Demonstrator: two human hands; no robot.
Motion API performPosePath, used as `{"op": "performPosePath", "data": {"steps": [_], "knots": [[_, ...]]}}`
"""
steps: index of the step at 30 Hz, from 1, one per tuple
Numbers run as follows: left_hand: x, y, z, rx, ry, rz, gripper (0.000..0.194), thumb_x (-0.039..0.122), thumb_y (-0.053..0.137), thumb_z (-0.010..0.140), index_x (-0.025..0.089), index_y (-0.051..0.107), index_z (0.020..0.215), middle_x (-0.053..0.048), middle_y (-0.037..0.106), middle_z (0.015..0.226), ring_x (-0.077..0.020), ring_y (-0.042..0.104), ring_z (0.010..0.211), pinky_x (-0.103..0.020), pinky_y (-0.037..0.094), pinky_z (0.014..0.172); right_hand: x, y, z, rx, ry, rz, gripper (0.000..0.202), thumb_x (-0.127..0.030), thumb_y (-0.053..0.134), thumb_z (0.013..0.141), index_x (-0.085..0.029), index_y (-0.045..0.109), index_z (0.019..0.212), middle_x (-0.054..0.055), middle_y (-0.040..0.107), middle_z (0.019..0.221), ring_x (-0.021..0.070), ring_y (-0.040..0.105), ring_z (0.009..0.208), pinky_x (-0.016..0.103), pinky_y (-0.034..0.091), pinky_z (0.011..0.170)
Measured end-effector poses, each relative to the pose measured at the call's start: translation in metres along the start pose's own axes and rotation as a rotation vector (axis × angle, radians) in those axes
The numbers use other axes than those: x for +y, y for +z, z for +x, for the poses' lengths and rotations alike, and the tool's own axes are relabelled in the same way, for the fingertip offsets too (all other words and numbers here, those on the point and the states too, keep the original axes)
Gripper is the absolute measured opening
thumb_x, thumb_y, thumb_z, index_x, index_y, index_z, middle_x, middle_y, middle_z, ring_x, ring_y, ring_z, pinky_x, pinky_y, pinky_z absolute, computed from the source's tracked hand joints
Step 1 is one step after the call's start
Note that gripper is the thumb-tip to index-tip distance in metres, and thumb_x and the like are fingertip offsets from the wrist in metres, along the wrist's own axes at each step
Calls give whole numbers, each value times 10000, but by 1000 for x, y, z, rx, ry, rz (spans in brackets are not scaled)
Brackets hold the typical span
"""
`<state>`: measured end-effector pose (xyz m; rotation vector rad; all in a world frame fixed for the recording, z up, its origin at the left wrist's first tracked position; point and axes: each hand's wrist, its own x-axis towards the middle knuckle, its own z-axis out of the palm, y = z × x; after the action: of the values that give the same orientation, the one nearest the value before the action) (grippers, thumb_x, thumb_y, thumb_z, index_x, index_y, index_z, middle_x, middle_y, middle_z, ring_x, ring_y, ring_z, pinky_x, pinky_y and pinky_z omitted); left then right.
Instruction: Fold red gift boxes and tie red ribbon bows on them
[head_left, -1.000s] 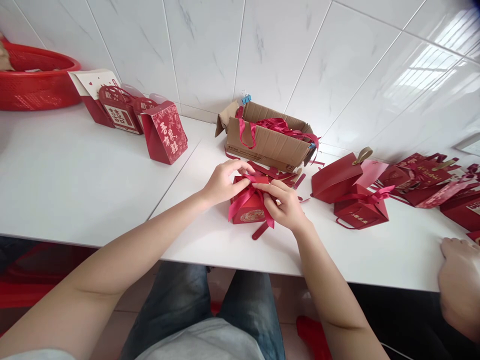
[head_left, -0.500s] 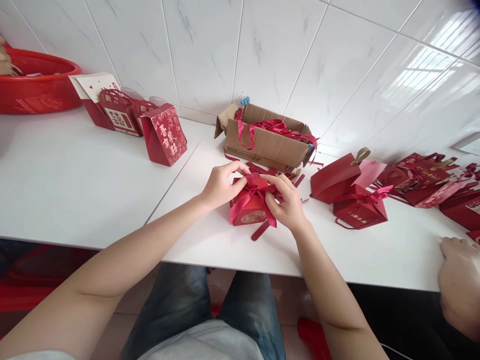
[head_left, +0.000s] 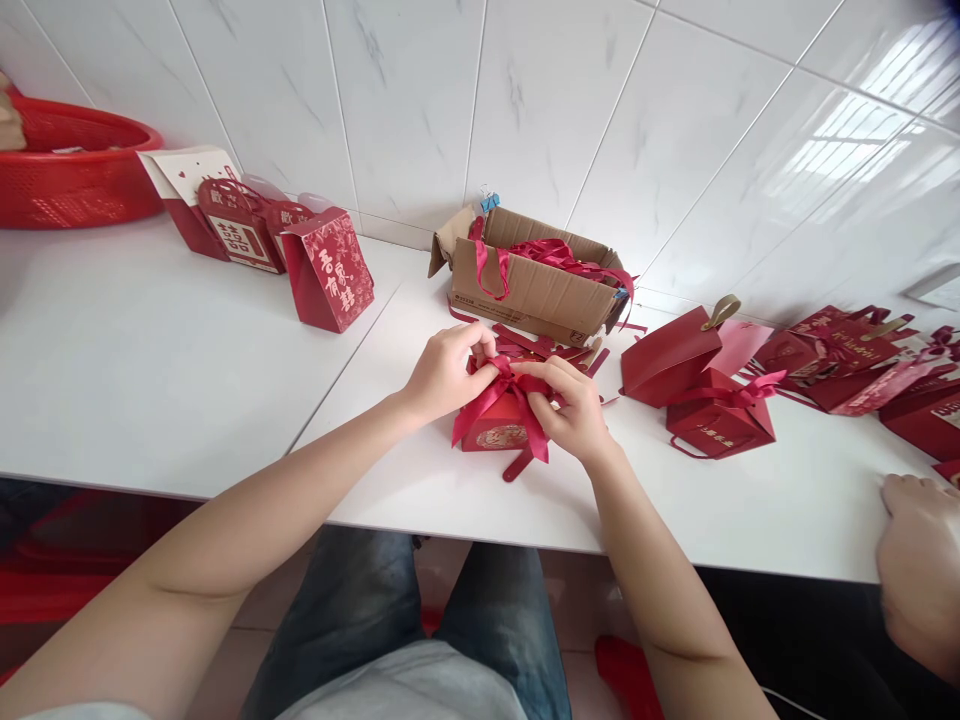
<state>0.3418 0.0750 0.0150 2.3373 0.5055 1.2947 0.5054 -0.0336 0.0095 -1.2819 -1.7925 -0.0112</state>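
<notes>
A small red gift box [head_left: 499,434] with a round gold print stands on the white table, topped by a red satin ribbon [head_left: 537,437] in a bow. From the left, my left hand [head_left: 450,372] pinches the bow's left loop between thumb and fingers. My right hand [head_left: 571,402] closes on the right loop, its index finger lying across the knot. Two ribbon tails hang down the box's front. Red strips [head_left: 519,464] lie under and behind the box. My fingers hide part of the box top.
Behind stands a cardboard box [head_left: 525,297] of red ribbons with blue clips. Several red gift boxes [head_left: 330,270] stand at the left, near a red plastic basket [head_left: 90,190]. More gift boxes [head_left: 724,420] stand at the right. Another person's hand [head_left: 922,560] rests at the right table edge.
Both hands stay at the bow. The knot now sits lower and looks tighter, and the ribbon tails have shifted slightly left and down. My right index finger now reaches over the knot.
</notes>
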Motion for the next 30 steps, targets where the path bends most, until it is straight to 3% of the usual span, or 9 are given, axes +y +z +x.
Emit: {"op": "performPosePath", "data": {"steps": [4,9,16,30], "knots": [[-6,0,0,35,-64,-61,164,106,575,737,202,455,793,60,524,641,-100,507,594,-239,418,645,2,0,0,-36,-26,31,358,-75,459,814,-228,679,1052,18,620,779,126,548,661,268,479,602],[-11,2,-1,25,-37,-45,197,62,540,701,206,422,766,59,459,627,-99,441,568,-234,383,594,2,-1,-1,-82,-46,64,344,-103,445,863,-212,694,1074,26,619,765,131,561,689,263,479,605],[-15,5,-2,-24,-45,-36,252,30,505,663,214,424,816,72,476,568,-104,408,512,-237,348,555,4,-6,-1,-217,-76,54,382,-94,385,889,-186,672,1123,31,567,741,126,517,641,265,444,572],[-17,3,2,-58,-84,-53,218,63,517,707,215,414,826,81,499,555,-92,373,481,-234,322,536,-1,-9,3,-270,-134,-25,370,-88,379,879,-168,677,1083,41,586,746,130,508,629,256,424,546]]}}
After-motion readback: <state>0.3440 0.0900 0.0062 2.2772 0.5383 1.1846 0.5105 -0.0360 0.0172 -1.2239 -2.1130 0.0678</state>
